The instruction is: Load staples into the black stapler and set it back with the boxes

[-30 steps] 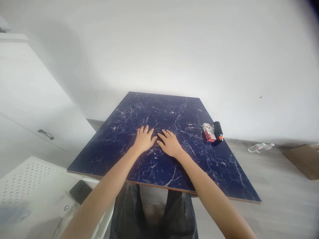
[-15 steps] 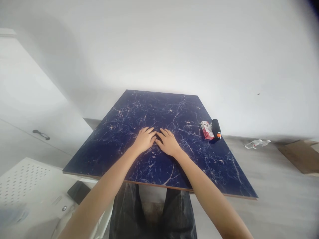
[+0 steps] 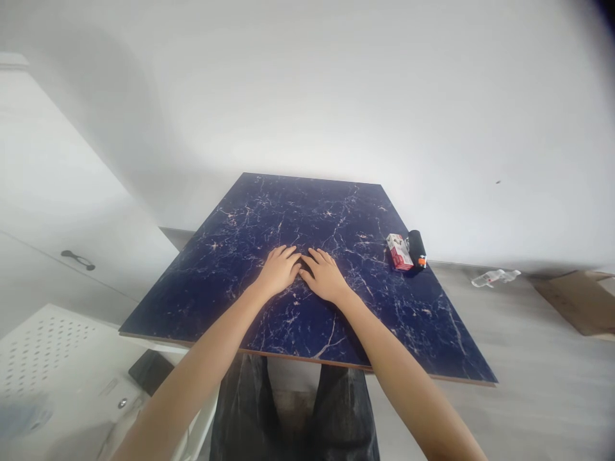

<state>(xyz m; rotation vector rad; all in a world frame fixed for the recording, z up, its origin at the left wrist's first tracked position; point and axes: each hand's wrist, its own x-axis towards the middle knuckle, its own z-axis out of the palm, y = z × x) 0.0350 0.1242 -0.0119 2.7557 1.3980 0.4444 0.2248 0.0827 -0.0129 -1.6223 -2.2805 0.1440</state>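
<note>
Since the earliest frame, the fingers of the left hand [image 3: 278,270] have been drawn closer together. Alongside the right hand [image 3: 325,275], fingers slightly parted, nothing is gripped; a pause seems held on the blue surface [image 3: 312,202] beneath. Any grasp would call for lifting first.

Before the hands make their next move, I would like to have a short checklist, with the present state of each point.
1. Left hand resting on the blue tabletop: ok, palm down.
2. Right hand resting there too: ok, palm down.
3. Nothing hidden under the palms: cannot tell.
4. Hands clear of each other: cannot tell; they are very close, contact unclear.
5. Red-and-white box out from under the hands: ok, it is off to their right.
6. Black cylinder well away from the edge: not ok, it is close to the right edge.
</note>
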